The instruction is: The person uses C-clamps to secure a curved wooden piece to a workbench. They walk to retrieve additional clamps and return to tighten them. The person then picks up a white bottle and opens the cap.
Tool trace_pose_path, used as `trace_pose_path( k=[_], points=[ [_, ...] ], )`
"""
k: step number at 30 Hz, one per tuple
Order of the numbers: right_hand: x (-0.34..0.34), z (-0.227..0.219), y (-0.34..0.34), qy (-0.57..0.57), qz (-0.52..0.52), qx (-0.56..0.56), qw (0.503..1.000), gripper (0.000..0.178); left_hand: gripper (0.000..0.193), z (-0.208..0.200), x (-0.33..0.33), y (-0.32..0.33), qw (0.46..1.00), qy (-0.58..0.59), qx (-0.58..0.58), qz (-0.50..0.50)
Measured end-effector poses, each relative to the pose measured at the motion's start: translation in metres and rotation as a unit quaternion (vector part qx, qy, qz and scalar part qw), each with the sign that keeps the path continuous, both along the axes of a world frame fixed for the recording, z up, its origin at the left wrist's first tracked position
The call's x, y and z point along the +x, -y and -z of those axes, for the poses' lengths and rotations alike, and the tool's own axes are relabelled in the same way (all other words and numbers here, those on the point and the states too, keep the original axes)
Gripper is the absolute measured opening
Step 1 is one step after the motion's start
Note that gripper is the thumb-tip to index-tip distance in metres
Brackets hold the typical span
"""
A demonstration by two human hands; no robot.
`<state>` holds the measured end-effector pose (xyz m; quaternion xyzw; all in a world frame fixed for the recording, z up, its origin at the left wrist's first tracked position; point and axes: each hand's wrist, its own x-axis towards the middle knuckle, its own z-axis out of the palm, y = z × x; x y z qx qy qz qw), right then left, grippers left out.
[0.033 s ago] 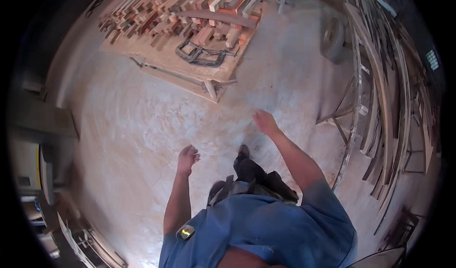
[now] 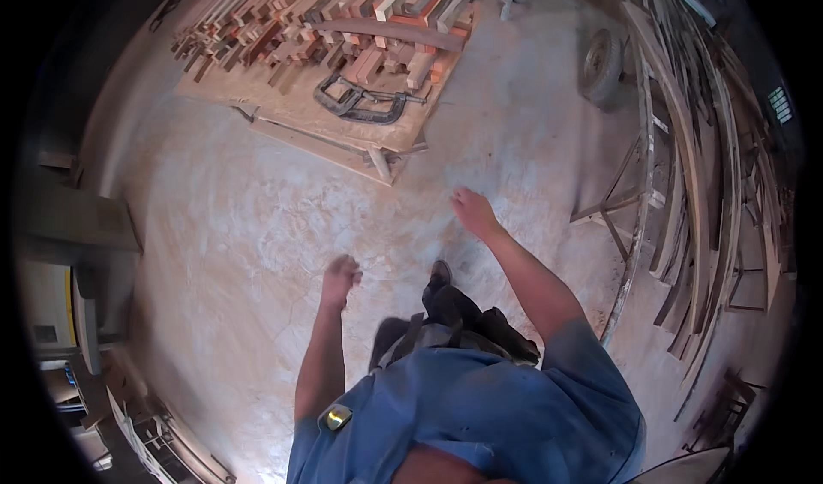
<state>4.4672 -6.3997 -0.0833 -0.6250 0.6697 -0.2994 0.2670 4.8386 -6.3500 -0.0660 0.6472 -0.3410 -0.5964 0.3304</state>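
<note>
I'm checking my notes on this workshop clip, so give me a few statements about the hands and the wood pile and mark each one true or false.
1. Both hands are empty. True: the left hand is loosely curled and the right hand is open, and neither holds anything.
2. A metal clamp lies on the low board platform. True.
3. The right hand rests on the clamp. False: it hangs over the bare floor, well short of the platform.
4. The wood pieces are stacked on the person's right. False: they lie ahead, on the platform.
5. A wheel stands at the right. True.
</note>
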Motion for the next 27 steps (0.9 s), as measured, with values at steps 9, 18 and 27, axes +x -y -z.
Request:
trace_pose_path(
  k=[9,18,27],
  points=[
    [0.012,-0.046,0.215,-0.159,0.034,-0.050,0.985,0.042,0.054,-0.048,-0.065,0.328,0.998,0.043,-0.046,-0.011],
    [0.033,-0.035,0.264,-0.310,0.055,0.093,0.945,0.042,0.040,0.032,-0.078,0.457,0.985,0.159,-0.055,0.038],
    [0.073,-0.045,0.239,-0.402,0.017,0.153,0.903,0.027,0.031,0.005,-0.045,0.452,0.998,0.007,-0.058,0.024]
  ],
)
